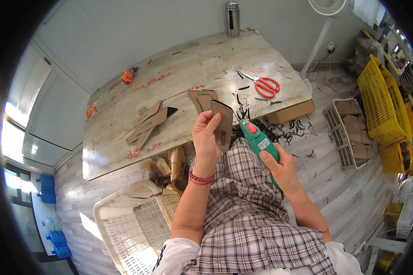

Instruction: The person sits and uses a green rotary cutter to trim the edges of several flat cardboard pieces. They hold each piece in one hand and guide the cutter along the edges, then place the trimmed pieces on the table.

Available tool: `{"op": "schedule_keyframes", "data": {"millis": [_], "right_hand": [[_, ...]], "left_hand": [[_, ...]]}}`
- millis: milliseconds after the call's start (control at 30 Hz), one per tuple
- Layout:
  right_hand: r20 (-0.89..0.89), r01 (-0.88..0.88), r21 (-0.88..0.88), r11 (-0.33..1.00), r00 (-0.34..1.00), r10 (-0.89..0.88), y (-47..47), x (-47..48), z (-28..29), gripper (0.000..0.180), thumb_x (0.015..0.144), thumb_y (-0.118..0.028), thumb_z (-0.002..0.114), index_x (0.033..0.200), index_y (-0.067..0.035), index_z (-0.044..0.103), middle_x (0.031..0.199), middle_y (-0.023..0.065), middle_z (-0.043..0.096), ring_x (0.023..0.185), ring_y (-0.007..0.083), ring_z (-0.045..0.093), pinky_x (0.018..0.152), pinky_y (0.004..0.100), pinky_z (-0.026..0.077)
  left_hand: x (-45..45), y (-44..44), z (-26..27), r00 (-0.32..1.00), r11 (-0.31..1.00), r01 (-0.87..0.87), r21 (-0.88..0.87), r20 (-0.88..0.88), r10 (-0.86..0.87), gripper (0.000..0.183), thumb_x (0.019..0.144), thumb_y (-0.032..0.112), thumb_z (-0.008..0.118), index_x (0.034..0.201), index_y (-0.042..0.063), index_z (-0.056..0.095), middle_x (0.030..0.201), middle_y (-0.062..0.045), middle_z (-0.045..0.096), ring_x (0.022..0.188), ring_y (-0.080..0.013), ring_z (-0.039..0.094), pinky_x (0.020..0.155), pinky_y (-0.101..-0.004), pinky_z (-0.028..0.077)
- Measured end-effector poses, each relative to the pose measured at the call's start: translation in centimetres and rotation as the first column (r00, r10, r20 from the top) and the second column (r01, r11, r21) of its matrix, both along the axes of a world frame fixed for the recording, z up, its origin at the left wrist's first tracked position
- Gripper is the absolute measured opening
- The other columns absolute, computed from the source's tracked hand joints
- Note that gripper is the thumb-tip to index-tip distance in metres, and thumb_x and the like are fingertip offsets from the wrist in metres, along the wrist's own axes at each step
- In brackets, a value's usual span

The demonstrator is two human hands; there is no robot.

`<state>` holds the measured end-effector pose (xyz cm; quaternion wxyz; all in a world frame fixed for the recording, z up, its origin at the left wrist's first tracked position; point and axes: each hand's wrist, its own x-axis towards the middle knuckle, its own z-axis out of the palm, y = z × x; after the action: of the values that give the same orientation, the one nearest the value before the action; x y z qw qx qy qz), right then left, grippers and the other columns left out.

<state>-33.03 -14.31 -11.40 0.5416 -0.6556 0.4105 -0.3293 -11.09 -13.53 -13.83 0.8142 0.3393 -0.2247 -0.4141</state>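
My left hand (pixel 208 137) holds a flat tan insole-like piece (pixel 223 125) with a dark edge and printed writing, tilted upright over the table's front edge. In my right hand (pixel 280 166) is a green handheld electric cutter (pixel 260 141) with a red button, its head close to the piece's right side; whether they touch is unclear. Behind my left hand, similar tan pieces (pixel 203 99) lie on the wooden table (pixel 117 99). A crossed pile of tan strips (pixel 148 123) rests farther left. Red-handled scissors (pixel 266 86) lie partly spread at the right, among dark trimmings (pixel 243 88).
A steel flask (pixel 232 20) and an orange object (pixel 127 77) stand on the table. Below are a cardboard box (pixel 292 111), a white basket (pixel 124 220) at left, and a filled crate (pixel 354 134) beside yellow crates (pixel 382 103) at right. A white fan (pixel 327 7) stands behind.
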Motion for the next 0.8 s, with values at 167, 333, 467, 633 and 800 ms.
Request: {"op": "schedule_keyframes", "data": {"millis": [167, 333, 467, 633, 800], "right_hand": [[-0.001, 0.012, 0.008, 1.000, 1.000, -0.012, 0.3, -0.4, 0.5, 0.039, 0.091, -0.035, 0.069, 0.104, 0.001, 0.063, 0.064, -0.0015, 0.053, 0.055, 0.0053, 0.047, 0.049, 0.0242, 0.038], [0.036, 0.012, 0.025, 1.000, 0.999, -0.013, 0.2, -0.7, 0.3, 0.039, 0.091, -0.036, 0.069, 0.104, 0.000, 0.063, 0.064, -0.0016, 0.053, 0.054, 0.0054, 0.046, 0.048, 0.0244, 0.038], [0.025, -0.008, 0.044, 0.999, 1.000, 0.007, 0.2, -1.0, 0.7, 0.039, 0.091, -0.037, 0.069, 0.101, 0.000, 0.063, 0.064, -0.0018, 0.053, 0.054, 0.0049, 0.045, 0.048, 0.0242, 0.038], [0.034, -0.018, 0.035, 0.999, 0.999, 0.017, 0.2, -1.1, 0.8, 0.039, 0.091, -0.038, 0.070, 0.101, -0.001, 0.063, 0.064, -0.0020, 0.052, 0.055, 0.0044, 0.045, 0.049, 0.0237, 0.037], [0.037, -0.023, 0.019, 1.000, 0.999, 0.022, 0.1, -1.2, 0.8, 0.040, 0.091, -0.038, 0.069, 0.103, 0.000, 0.063, 0.065, -0.0021, 0.052, 0.056, 0.0045, 0.044, 0.049, 0.0238, 0.037]], "left_hand": [[-1.2, 0.0, 0.9, 1.000, 1.000, -0.007, -0.010, 0.012, 0.007, 0.005, 0.092, 0.002, 0.063, 0.097, 0.001, 0.064, 0.092, -0.005, 0.070, 0.080, -0.0099, 0.066, 0.073, -0.0230, 0.053], [-1.5, 0.1, 1.0, 0.999, 1.000, 0.019, 0.013, 0.035, -0.020, 0.007, 0.092, 0.002, 0.064, 0.098, 0.001, 0.065, 0.091, -0.005, 0.070, 0.079, -0.0099, 0.066, 0.071, -0.0232, 0.053], [-0.8, 0.2, 0.6, 0.996, 0.997, 0.078, 0.020, 0.038, -0.079, 0.009, 0.091, 0.000, 0.064, 0.100, 0.000, 0.066, 0.093, -0.007, 0.071, 0.081, -0.0125, 0.067, 0.074, -0.0248, 0.055], [-0.6, 0.5, 1.4, 0.987, 0.992, 0.086, 0.097, 0.126, -0.098, 0.008, 0.090, 0.001, 0.065, 0.098, -0.001, 0.068, 0.090, -0.006, 0.071, 0.078, -0.0107, 0.066, 0.071, -0.0242, 0.054], [0.1, 0.8, 1.4, 0.948, 0.978, 0.091, 0.187, 0.286, -0.143, 0.009, 0.090, 0.000, 0.064, 0.098, -0.002, 0.068, 0.088, -0.005, 0.071, 0.075, -0.0083, 0.064, 0.069, -0.0227, 0.053]]}}
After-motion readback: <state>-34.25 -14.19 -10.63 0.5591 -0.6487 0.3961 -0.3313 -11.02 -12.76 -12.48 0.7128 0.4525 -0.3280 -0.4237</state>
